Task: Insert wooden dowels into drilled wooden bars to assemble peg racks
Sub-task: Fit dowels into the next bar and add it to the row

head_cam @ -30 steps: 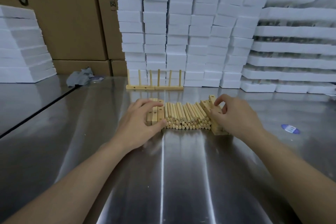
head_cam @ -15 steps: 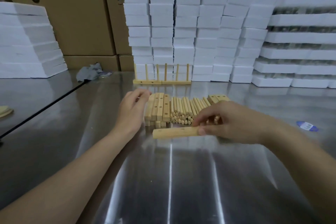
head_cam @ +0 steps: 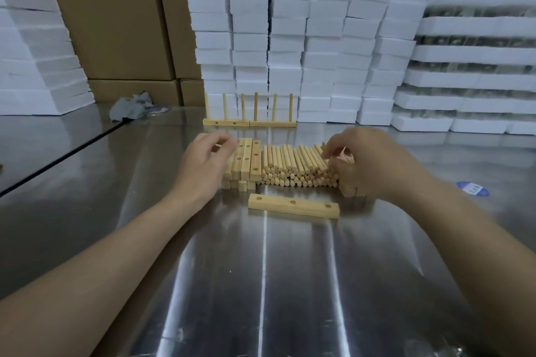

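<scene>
The right hand arches over the right end of the dowel pile, with its fingertips curled down among the topmost dowels. The back of the hand hides the grip, so I cannot tell whether it pinches a dowel or only touches them. It also covers most of a bar stack at that end.

The left hand is at the pile's left end, over the drilled bars stacked there, fingers bent. A pale sliver shows by the thumb, too small to name, and I cannot tell whether that grip holds anything.

Just in front of the pile a single bar lies flat on the steel tabletop, three holes up, touched by neither hand. Behind the pile stand two finished racks, end to end, pegs upright.

Farther behind, foam blocks and cardboard boxes are cut off by the top edge. Back to the left of the pile lies a crumpled grey rag, and to its right a blue label, its print blurred.
</scene>
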Demonstrator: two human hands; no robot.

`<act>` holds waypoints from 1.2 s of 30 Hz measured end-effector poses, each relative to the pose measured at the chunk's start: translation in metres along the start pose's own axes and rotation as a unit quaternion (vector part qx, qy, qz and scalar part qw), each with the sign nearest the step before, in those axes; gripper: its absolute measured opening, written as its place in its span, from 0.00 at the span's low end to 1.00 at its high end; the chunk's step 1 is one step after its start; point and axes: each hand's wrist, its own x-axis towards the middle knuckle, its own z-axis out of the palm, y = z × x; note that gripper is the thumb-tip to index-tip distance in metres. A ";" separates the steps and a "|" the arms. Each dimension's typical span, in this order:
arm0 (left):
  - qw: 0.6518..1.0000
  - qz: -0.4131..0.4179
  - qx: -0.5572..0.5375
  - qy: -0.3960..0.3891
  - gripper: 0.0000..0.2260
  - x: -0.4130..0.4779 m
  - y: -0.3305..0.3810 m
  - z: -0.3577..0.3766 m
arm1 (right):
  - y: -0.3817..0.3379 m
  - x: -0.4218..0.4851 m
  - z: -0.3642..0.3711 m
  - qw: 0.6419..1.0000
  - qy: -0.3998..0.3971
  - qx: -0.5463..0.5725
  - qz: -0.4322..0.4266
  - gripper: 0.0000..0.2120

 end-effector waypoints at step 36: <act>0.998 0.061 0.033 -0.002 0.04 -0.022 0.022 0.002 | -0.026 -0.010 0.000 0.915 0.231 0.319 0.088 0.05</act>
